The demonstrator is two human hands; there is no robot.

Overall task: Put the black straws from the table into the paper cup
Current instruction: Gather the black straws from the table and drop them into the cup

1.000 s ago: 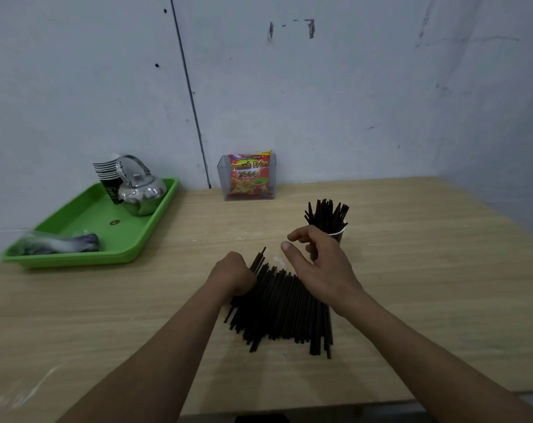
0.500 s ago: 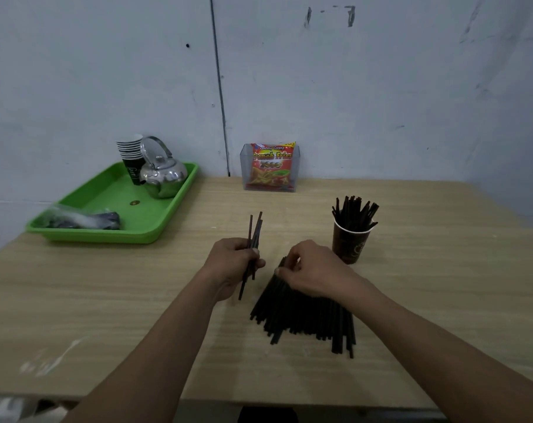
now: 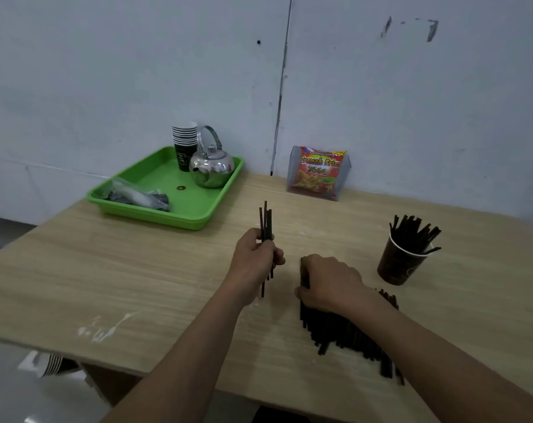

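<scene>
A pile of black straws (image 3: 344,332) lies on the wooden table (image 3: 137,270) in front of me. My left hand (image 3: 253,262) grips a small bunch of black straws (image 3: 266,222) upright, left of the pile. My right hand (image 3: 329,282) rests on the far end of the pile with fingers curled over the straws there; whether it pinches any is hidden. A dark paper cup (image 3: 401,264) with several straws standing in it is to the right, beyond the pile.
A green tray (image 3: 167,206) at the back left holds a metal kettle (image 3: 212,166), stacked paper cups (image 3: 184,145) and a plastic bag (image 3: 137,195). A clear holder with a snack packet (image 3: 318,172) stands against the wall. The table's near edge is close.
My left hand has lifted a few straws off the pile and turned them upright. My right hand came down onto the pile's far end. The camera view shifted left.
</scene>
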